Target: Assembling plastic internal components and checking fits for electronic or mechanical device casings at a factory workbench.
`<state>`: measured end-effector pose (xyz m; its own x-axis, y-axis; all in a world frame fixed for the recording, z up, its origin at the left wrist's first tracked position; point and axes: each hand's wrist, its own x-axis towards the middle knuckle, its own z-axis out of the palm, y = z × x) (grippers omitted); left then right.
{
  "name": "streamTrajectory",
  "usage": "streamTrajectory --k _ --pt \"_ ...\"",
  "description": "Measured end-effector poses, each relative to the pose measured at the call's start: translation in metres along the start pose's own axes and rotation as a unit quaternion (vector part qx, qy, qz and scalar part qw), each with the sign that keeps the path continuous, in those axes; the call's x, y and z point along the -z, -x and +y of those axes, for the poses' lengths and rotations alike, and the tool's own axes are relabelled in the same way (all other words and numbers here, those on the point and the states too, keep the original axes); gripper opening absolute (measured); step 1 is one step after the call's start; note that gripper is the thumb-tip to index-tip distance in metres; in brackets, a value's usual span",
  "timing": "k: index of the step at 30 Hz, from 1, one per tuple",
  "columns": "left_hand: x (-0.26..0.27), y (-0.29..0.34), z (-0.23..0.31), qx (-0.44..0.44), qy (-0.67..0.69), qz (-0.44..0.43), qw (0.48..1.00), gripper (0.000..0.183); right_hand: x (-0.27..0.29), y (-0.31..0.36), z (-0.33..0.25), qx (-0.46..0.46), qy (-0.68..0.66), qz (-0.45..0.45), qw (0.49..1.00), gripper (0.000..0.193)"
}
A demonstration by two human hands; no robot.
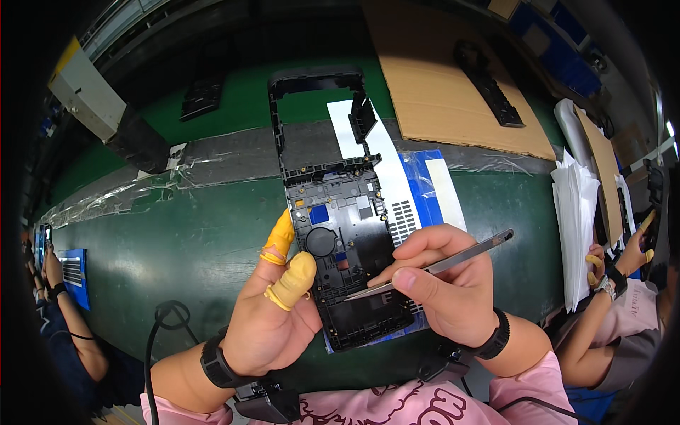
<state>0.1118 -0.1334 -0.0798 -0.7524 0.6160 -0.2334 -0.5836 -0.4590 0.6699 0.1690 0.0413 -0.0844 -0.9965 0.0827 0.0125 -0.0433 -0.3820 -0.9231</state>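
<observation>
Risk entry: tweezers point(439, 265), pinched in the right hand point(443, 287), could slip and scratch or dislodge small parts if the black plastic frame point(340, 234) shifts. Frame: long, black, open rectangle at the far end, blue and grey inserts and a round recess mid-body; held just above the green worktop point(177, 234) over a blue-and-white sheet point(418, 184). Left hand point(273, 319): fingers clasp the frame's left edge, yellow finger cots point(290, 280) on thumb and forefinger.
</observation>
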Motion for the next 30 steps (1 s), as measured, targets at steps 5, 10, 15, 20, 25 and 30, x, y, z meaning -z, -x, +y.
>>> streamTrajectory --k 5,10,15,20,25,30 --pt "0.000 -0.001 0.000 -0.001 -0.004 -0.002 1.000 0.050 0.000 -0.001 0.000 0.000 -0.017 -0.005 1.000 0.023" --pt "-0.002 0.000 0.001 0.002 0.009 0.000 1.000 0.049 -0.004 -0.001 -0.004 -0.009 0.009 0.021 1.000 0.020" --pt "-0.005 0.001 0.004 0.010 0.041 -0.005 0.999 0.056 -0.001 -0.001 0.001 -0.002 0.007 0.009 1.000 0.021" --pt "0.006 0.002 -0.003 -0.038 -0.099 -0.044 0.993 0.082 -0.002 0.001 0.002 0.005 0.004 -0.009 1.000 0.023" --pt "0.011 0.000 -0.005 -0.072 -0.123 -0.011 0.990 0.093 0.008 -0.011 -0.009 0.023 -0.055 0.045 0.997 0.020" --pt "0.008 -0.006 0.011 -0.120 -0.059 0.043 0.990 0.092 0.046 -0.049 -0.016 0.026 0.066 0.111 0.991 0.017"
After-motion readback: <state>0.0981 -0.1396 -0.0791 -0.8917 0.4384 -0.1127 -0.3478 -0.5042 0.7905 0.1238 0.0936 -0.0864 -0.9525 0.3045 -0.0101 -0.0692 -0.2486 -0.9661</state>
